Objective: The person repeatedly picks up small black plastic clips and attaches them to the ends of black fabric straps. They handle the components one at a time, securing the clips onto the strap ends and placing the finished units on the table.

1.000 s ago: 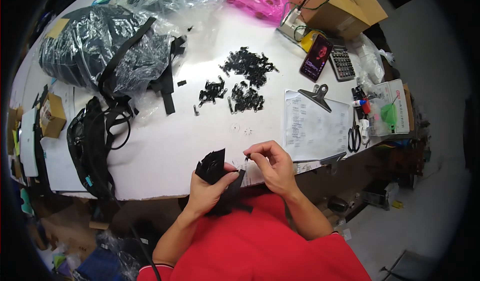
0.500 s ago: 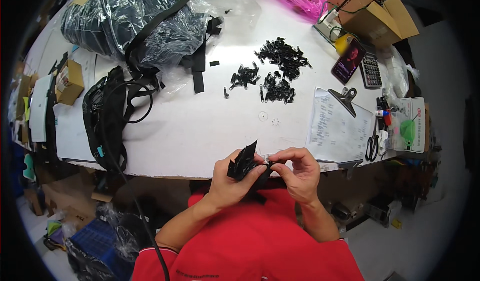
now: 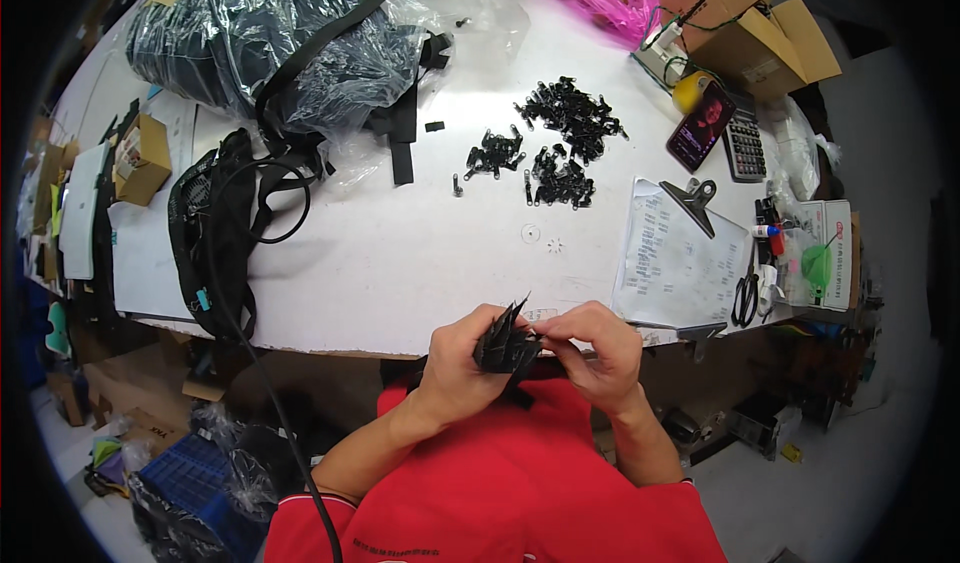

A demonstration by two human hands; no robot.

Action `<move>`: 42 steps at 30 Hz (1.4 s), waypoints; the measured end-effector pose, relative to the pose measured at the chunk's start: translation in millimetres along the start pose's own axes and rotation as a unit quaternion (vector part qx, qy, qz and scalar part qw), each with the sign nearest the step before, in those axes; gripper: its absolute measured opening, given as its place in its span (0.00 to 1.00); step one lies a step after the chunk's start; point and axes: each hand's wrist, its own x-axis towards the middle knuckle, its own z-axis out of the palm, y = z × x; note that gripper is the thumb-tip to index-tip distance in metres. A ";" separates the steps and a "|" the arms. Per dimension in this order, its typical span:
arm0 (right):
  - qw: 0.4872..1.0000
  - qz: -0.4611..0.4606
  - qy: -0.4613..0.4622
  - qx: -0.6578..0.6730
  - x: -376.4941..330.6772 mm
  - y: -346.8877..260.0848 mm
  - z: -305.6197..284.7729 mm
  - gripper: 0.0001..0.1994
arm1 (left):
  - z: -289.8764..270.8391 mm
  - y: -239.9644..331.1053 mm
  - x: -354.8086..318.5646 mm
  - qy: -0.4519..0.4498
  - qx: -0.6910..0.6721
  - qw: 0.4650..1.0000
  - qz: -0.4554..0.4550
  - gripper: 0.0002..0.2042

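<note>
At the table's near edge, my left hand (image 3: pixel 460 361) is closed round a bundle of black strips (image 3: pixel 508 347), whose pointed ends stick up. My right hand (image 3: pixel 604 355) meets it from the right, thumb and forefinger pinched together beside the strips. Whatever is between those fingertips is too small and dark to make out. Beyond my hands lie three heaps of small black zipper sliders: a large far heap (image 3: pixel 572 113), a smaller left heap (image 3: pixel 494 151) and a near heap (image 3: pixel 560 179). One loose slider (image 3: pixel 457 186) rests left of them.
A clipboard with papers (image 3: pixel 670 253), scissors (image 3: pixel 745 298), a phone (image 3: pixel 700 126) and a calculator (image 3: pixel 745 145) sit to the right. At left are a black bag (image 3: pixel 210 233) and a plastic-wrapped bundle (image 3: pixel 230 53). A black cable (image 3: pixel 262 373) hangs over the table edge.
The bundle in my left hand has turned, its tips now more upright and closer to my right hand. My right fingertips have shifted slightly, still pinched. The piles stay as they were.
</note>
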 end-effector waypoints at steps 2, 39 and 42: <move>1.000 -0.019 -0.010 -0.022 0.1 0.8 0.6 0.12 | 2.4 1.9 0.3 0.023 0.008 1.000 0.009 0.07; 0.858 0.333 0.028 0.391 -28.2 0.1 34.2 0.01 | -2.4 -17.5 -4.1 -0.024 -0.155 0.987 -0.039 0.11; 0.850 0.351 0.017 0.392 -28.7 2.2 32.5 0.01 | -4.5 -18.1 -3.7 -0.037 -0.143 0.988 -0.040 0.11</move>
